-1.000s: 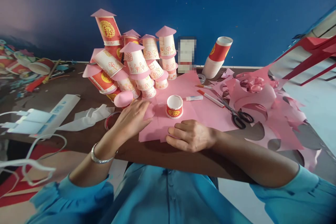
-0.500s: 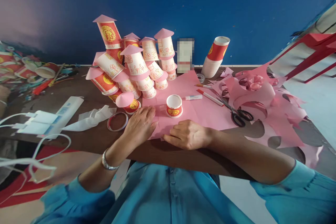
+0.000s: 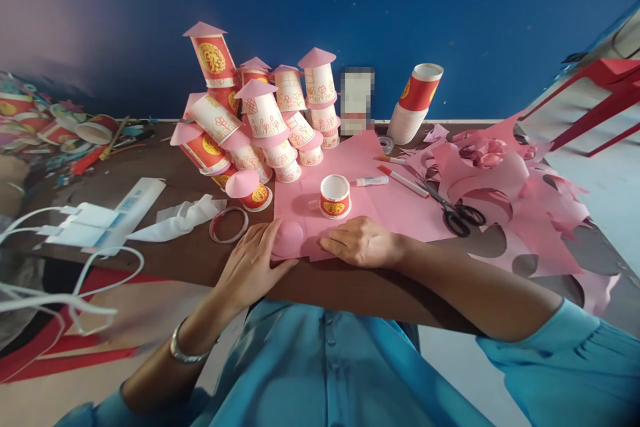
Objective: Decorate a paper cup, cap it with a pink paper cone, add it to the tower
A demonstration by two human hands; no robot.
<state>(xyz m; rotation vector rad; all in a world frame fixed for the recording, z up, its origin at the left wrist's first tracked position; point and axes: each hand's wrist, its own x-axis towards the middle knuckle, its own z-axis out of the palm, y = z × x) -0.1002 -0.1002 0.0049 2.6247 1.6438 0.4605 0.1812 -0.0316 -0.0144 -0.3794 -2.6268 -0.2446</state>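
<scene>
My left hand (image 3: 254, 255) is open at the table's front edge, fingers stretched forward and thumb apart. Its fingers are against a small round piece of pink paper (image 3: 289, 239), which they partly cover. My right hand (image 3: 361, 241) rests at the front edge of the pink paper sheet (image 3: 400, 212), fingers loosely curled and pressed together, with nothing visible in them. Just beyond it stands a short cut paper cup (image 3: 335, 197), white inside with a red and gold band. A clear-capped glue stick (image 3: 371, 181) lies behind the cup.
Decorated cup towers with pink cone roofs (image 3: 261, 117) stand back left. A cup stack (image 3: 416, 103) leans at the wall. Black scissors (image 3: 463, 213), a red-and-white marker (image 3: 405, 181) and pink scraps (image 3: 480, 173) lie right. A tape roll (image 3: 229, 224) and a power strip (image 3: 123, 213) lie left.
My left hand has drawn back towards the front edge, and its thumb has spread. The round pink paper now shows beside its fingers. My right hand stays nearly where it was.
</scene>
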